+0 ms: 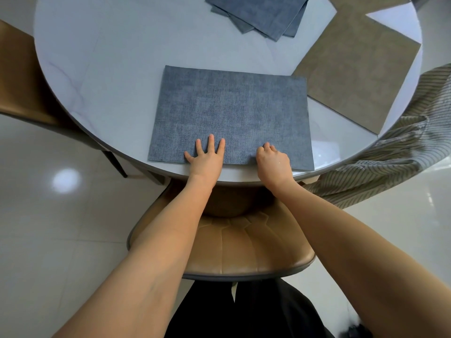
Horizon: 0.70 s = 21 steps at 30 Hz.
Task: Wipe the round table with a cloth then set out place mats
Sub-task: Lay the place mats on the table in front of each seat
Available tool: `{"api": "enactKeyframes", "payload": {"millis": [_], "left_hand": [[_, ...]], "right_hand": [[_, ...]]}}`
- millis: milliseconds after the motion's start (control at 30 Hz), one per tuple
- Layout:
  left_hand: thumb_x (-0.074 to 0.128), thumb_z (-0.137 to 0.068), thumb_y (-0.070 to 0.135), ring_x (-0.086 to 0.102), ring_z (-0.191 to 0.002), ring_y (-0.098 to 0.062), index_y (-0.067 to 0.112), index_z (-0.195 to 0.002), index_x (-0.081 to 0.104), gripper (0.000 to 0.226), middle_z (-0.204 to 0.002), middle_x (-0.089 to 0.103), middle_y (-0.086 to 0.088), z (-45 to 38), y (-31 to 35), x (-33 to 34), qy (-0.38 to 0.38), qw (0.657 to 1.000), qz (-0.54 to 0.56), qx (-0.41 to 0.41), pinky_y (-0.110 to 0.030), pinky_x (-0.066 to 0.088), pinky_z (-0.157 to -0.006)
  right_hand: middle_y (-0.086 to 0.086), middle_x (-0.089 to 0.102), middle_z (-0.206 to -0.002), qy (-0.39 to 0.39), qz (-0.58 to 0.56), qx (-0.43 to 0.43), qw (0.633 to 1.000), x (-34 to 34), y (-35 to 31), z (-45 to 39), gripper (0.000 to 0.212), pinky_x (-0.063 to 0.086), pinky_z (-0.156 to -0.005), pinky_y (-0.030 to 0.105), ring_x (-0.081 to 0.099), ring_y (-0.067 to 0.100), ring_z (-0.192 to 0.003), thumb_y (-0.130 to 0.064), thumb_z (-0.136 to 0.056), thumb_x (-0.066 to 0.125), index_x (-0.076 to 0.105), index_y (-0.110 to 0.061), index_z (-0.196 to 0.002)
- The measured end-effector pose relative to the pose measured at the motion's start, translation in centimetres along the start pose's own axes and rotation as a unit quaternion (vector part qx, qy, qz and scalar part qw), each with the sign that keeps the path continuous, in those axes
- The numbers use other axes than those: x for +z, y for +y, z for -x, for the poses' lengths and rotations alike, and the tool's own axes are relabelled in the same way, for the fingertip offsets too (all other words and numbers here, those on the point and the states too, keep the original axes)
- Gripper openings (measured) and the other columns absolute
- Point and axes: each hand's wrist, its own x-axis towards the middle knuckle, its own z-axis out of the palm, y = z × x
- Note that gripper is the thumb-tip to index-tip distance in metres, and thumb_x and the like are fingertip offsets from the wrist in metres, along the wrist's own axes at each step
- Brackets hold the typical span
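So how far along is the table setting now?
Done: a tan mat lies flat at the right. In hand: left hand presses the blue mat flat while right hand adjusts its near edge. Left: the stacked blue mats.

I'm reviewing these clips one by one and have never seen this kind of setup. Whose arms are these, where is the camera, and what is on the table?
There is no machine here: a person wears one wide-angle camera on the head, looking down at their own bare arms. The left hand lies flat with spread fingers on a blue place mat at the near edge of the round table. The right hand rests on the same mat with curled fingers at its near edge; whether it pinches the mat is unclear. Farther back lies a pile of blue mats, and to the right a tan mat. A striped cloth hangs off the right edge. A brown chair stands below.
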Motion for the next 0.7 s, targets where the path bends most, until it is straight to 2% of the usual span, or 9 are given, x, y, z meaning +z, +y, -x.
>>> {"api": "enactKeyframes", "payload": {"millis": [400, 467, 500, 533, 567, 600, 633, 667, 700], "left_hand": [[0.05, -0.091, -0.005, -0.001, -0.144, -0.046, 0.021, -0.154, -0.005, 0.088, -0.16, -0.009, -0.012, 0.7, 0.1, 0.3, -0.003, 1.0, 0.008, -0.01, -0.069, 0.02, -0.108], [0.054, -0.09, 0.002, 0.01, -0.143, -0.046, 0.02, -0.154, 0.005, 0.082, -0.16, 0.001, -0.014, 0.8, 0.2, -0.3, -0.01, 1.0, 0.006, -0.007, -0.067, 0.024, -0.108], [0.055, -0.09, 0.007, 0.024, -0.139, -0.045, 0.018, -0.151, 0.018, 0.072, -0.156, 0.016, -0.016, 0.8, 0.2, -1.0, -0.005, 1.0, 0.0, -0.004, -0.065, 0.027, -0.107], [0.053, -0.089, 0.01, 0.039, -0.131, -0.041, 0.017, -0.144, 0.034, 0.059, -0.147, 0.034, -0.016, 0.7, 0.2, -1.9, 0.008, 1.0, -0.004, -0.003, -0.064, 0.027, -0.107], [0.051, -0.088, 0.012, 0.049, -0.123, -0.037, 0.017, -0.137, 0.044, 0.05, -0.137, 0.047, -0.014, 0.3, 0.0, -2.7, 0.023, 1.0, 0.003, -0.007, -0.064, 0.025, -0.108], [0.049, -0.089, 0.015, 0.049, -0.123, -0.036, 0.018, -0.137, 0.045, 0.048, -0.134, 0.051, -0.013, -0.1, -0.4, -3.4, 0.037, 0.999, 0.025, -0.013, -0.065, 0.019, -0.11], [0.048, -0.093, 0.022, 0.04, -0.132, -0.037, 0.021, -0.144, 0.036, 0.052, -0.143, 0.044, -0.014, -0.7, -0.8, -3.7, 0.041, 0.998, 0.05, -0.018, -0.067, 0.013, -0.111], [0.046, -0.096, 0.036, 0.02, -0.142, -0.04, 0.025, -0.151, 0.02, 0.062, -0.155, 0.024, -0.014, -1.2, -1.3, -3.6, 0.032, 0.997, 0.068, -0.026, -0.07, 0.007, -0.109], [0.043, -0.094, 0.053, -0.002, -0.145, -0.042, 0.03, -0.153, 0.004, 0.074, -0.161, 0.001, -0.012, -1.6, -1.8, -3.2, 0.014, 0.997, 0.073, -0.036, -0.071, 0.002, -0.107]], "right_hand": [[0.016, 0.052, -0.116, 0.014, -0.019, -0.007, 1.0, 0.6, 0.0, 0.5, 0.026, 0.035, -0.063, 0.035, 0.053, 0.032, -0.106, 0.006, -0.088, 0.042, 0.052, -0.002, -0.111], [0.016, 0.05, -0.12, 0.016, -0.049, -0.004, 0.999, 1.0, 0.1, 1.1, 0.027, 0.035, -0.062, 0.036, 0.049, 0.033, -0.111, 0.006, -0.085, 0.044, 0.05, -0.002, -0.11], [0.015, 0.049, -0.122, 0.02, -0.071, 0.002, 0.997, 1.3, 0.1, 1.5, 0.026, 0.036, -0.064, 0.037, 0.048, 0.033, -0.114, 0.004, -0.084, 0.046, 0.05, -0.002, -0.109], [0.014, 0.048, -0.126, 0.027, -0.096, 0.007, 0.995, 1.5, 0.3, 1.8, 0.027, 0.039, -0.071, 0.037, 0.046, 0.033, -0.12, 0.0, -0.084, 0.047, 0.05, -0.003, -0.11], [0.015, 0.045, -0.135, 0.034, -0.12, 0.008, 0.992, 1.7, 0.5, 1.9, 0.03, 0.041, -0.086, 0.039, 0.04, 0.034, -0.13, -0.006, -0.085, 0.048, 0.049, -0.004, -0.115], [0.015, 0.037, -0.147, 0.039, -0.136, 0.005, 0.99, 1.9, 0.6, 2.0, 0.035, 0.033, -0.105, 0.044, 0.029, 0.033, -0.14, -0.014, -0.088, 0.048, 0.048, -0.005, -0.122], [0.014, 0.025, -0.156, 0.042, -0.141, 0.002, 0.989, 1.8, 0.7, 1.7, 0.041, 0.017, -0.116, 0.049, 0.016, 0.031, -0.147, -0.025, -0.093, 0.047, 0.044, -0.008, -0.13], [0.012, 0.013, -0.161, 0.039, -0.146, 0.007, 0.988, 1.7, 0.7, 1.3, 0.048, 0.002, -0.118, 0.051, 0.005, 0.029, -0.149, -0.035, -0.096, 0.043, 0.038, -0.012, -0.137], [0.011, 0.003, -0.162, 0.027, -0.159, 0.028, 0.987, 1.7, 0.6, 0.7, 0.056, -0.007, -0.117, 0.052, -0.004, 0.028, -0.149, -0.044, -0.098, 0.039, 0.031, -0.016, -0.145]]}}
